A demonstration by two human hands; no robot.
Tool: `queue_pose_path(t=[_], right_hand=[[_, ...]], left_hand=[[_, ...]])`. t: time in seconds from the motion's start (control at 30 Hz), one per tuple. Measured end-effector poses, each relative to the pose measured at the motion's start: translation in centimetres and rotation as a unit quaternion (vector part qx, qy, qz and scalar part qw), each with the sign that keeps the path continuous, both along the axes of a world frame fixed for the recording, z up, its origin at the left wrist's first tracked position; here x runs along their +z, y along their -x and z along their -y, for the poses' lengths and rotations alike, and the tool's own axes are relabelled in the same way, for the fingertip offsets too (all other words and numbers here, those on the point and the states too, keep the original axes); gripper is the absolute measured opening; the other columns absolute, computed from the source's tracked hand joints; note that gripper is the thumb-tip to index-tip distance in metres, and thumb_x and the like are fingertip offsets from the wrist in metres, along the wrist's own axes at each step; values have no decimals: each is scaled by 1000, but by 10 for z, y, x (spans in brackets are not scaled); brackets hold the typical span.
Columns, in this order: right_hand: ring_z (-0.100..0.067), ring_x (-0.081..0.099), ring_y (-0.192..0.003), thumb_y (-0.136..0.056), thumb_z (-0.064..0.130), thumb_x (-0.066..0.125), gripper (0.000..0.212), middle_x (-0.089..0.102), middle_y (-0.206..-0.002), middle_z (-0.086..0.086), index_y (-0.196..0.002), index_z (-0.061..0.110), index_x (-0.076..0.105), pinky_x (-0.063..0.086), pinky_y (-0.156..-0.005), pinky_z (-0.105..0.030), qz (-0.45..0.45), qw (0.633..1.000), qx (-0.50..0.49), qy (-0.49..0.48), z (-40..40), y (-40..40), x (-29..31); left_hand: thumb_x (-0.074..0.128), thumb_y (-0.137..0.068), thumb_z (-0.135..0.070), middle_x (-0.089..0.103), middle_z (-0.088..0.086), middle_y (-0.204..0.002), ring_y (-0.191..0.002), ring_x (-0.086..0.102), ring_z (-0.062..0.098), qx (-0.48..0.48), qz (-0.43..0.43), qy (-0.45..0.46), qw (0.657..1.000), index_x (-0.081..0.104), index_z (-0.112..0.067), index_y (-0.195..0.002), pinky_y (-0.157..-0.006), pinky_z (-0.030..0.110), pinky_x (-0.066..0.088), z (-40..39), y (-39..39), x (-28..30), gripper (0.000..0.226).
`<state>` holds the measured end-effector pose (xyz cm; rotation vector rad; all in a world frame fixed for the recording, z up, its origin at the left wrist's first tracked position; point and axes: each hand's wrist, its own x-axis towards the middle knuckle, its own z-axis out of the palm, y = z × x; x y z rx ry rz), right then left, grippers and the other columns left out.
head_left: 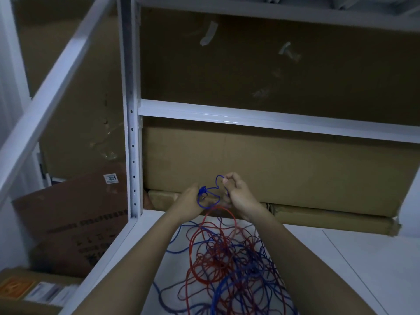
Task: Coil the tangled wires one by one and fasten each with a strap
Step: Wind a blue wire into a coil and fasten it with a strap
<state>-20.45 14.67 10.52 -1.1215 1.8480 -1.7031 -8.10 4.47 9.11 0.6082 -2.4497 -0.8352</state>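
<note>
Blue wire (pixel 210 196) lifted above tangle (pixel 229 258), first small loops forming between both hands. Left hand (pixel 189 201) grips small coil, fingers curled round it; right hand (pixel 236 192) pinches next loop. Rest of blue and red wire (pixel 202 253) lies knotted on white shelf (pixel 341 269). No finished coil visible, no strap seen. Judged: barely started. Cardboard boxes (pixel 272 160) behind.
</note>
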Motion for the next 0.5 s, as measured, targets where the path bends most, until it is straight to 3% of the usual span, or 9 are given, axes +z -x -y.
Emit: queue_pose_path(t=[0.07,0.13,0.23,0.3,0.37,0.43,0.5], right_hand=[[-15,45,-65,-103,24,38,18,46,-75,4,-87,25,46,43,-60,-32,-78,996,-36,-19,-6,11,0],[-16,45,-75,-102,22,40,15,51,-85,-1,-89,23,47,36,-62,-25,-157,985,-39,-56,-17,26,-2],[-18,44,-76,-102,24,39,17,51,-89,-10,-98,12,49,33,-62,-28,-270,947,-21,-174,-35,51,-15],[-22,50,-77,-102,27,41,18,55,-89,-8,-100,13,53,38,-63,-32,-312,916,-71,-241,-45,65,-31],[-24,55,-83,-99,29,48,17,61,-92,-4,-101,17,60,46,-71,-36,-368,879,-122,-276,-49,71,-43],[-23,57,-91,-96,28,54,18,64,-102,-4,-107,16,63,49,-74,-35,-365,890,-119,-247,-47,67,-48],[-21,54,-96,-95,26,56,23,61,-106,-4,-114,16,61,47,-77,-35,-371,900,-116,-200,-42,58,-46]], left_hand=[[58,-92,-17,47,-1,-74,-74,47,20,24,-17,1,1000,38,-18,-79,-60,25,34,6,-1,-3,25],[57,-92,-11,49,0,-76,-77,49,21,42,-16,-10,999,41,-14,-83,-57,23,33,13,-4,-4,18],[50,-96,-16,53,3,-79,-81,53,23,66,-8,-23,998,42,-16,-83,-76,34,41,19,-5,-2,14],[47,-96,-21,53,1,-76,-81,54,23,66,-3,-32,997,39,-21,-80,-92,43,39,19,-3,0,19],[42,-97,-25,50,2,-78,-88,49,24,51,13,-58,997,37,-22,-80,-86,42,37,13,0,3,18],[34,-98,-32,50,7,-91,-106,39,27,30,29,-86,995,38,-24,-82,-71,34,31,7,4,5,18],[27,-99,-37,49,12,-104,-115,32,27,10,35,-92,995,37,-26,-83,-74,36,26,2,11,5,22]])
